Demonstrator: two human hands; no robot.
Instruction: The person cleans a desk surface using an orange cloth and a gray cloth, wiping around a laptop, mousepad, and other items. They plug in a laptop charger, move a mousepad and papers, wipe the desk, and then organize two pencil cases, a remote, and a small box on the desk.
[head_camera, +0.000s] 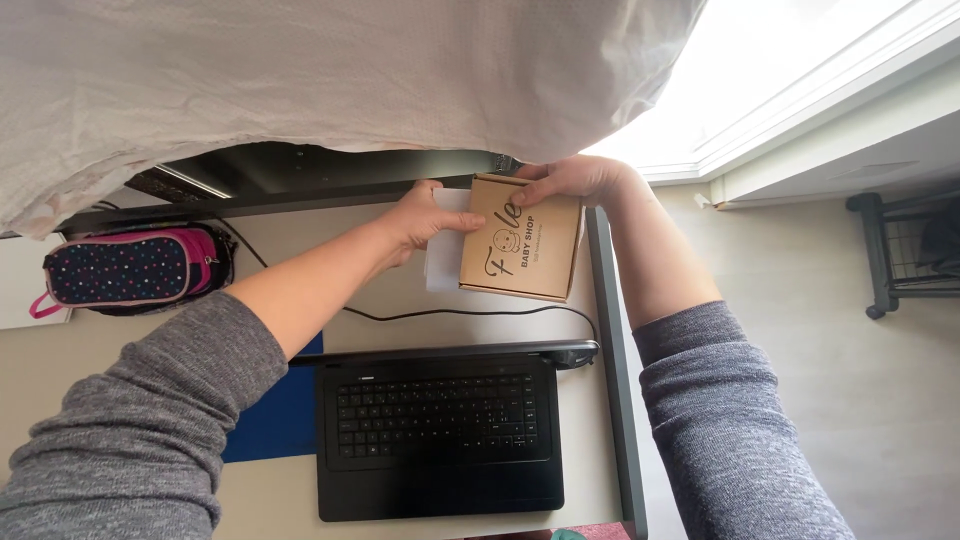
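Head view | gripping brown cardboard box (522, 240) at desk's (400, 290) far right corner | left hand (425, 215) pinching near side, right hand (572, 180) clasping far edge | keeping level, clearing laptop (440, 430).

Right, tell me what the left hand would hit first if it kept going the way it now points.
The left hand points toward the cardboard box and already touches its near side, over a white sheet. Straight on, it meets the box at once; the right hand grips the far top corner. Depth beyond is unclear.
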